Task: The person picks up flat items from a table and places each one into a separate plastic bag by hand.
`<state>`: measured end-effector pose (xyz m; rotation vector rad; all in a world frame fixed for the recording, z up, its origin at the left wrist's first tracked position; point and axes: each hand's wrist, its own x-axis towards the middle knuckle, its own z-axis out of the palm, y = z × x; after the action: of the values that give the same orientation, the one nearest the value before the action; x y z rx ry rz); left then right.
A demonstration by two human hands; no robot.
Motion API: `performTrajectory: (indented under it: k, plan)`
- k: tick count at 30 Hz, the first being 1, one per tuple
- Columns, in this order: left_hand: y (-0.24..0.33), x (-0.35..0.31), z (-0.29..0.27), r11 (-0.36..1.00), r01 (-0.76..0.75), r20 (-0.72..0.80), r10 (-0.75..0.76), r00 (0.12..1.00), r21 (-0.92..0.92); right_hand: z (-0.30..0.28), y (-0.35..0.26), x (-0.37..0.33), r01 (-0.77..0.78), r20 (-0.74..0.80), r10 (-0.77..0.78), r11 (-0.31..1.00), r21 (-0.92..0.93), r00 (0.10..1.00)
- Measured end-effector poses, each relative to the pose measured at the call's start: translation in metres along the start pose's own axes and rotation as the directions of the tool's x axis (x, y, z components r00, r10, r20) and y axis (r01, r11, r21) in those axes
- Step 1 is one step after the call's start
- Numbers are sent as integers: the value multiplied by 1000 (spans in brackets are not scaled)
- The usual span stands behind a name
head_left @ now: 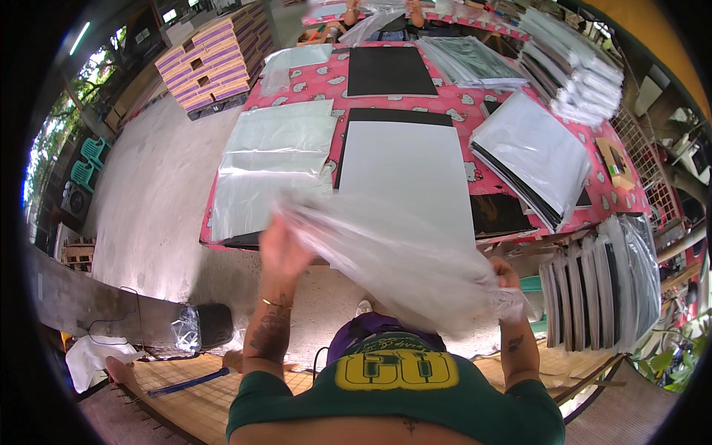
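A clear plastic bag, blurred by motion, stretches between my two hands above the table's near edge. My left hand grips its upper left end, the fingers smeared. At the lower right end, my right hand has its fingers closed on the bunched plastic. Just beyond the bag lies a white sheet on top of a black sheet. To the left is a flat stack of clear plastic bags. On the right, a tilted pile of bagged sheets shows black edges.
The table has a pink patterned cover. Farther back are a black stack, more plastic bags and bundled packs. Bagged packs stand at the right. Cartons rise at the far left. Another person's hands show beyond.
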<state>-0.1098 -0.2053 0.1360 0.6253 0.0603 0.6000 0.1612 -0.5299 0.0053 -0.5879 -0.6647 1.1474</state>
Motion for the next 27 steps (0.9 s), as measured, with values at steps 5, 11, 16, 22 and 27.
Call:
performTrajectory:
  k: [5, 11, 16, 22, 27]
  plan:
    - [-34, -31, -78, 419, 16, 259, -591, 764, 908, 59, -43, 25, 255, -318, -196, 954, 156, 928]
    - [-23, -15, -44, 744, 548, 153, -636, 756, 383, -33, 17, -4, 156, -62, -144, 858, 489, 988]
    - [-57, -20, -80, 61, -130, 89, -971, 222, 990, 20, -20, 44, 584, -650, -691, 682, -440, 316]
    - [-4, 11, -15, 397, -146, 421, -818, 392, 906, 19, -31, 20, 243, -525, -317, 948, -207, 790]
    - [16, -4, -17, 389, 316, 148, -801, 581, 865, 9, -49, 24, 120, -65, -104, 925, 359, 992]
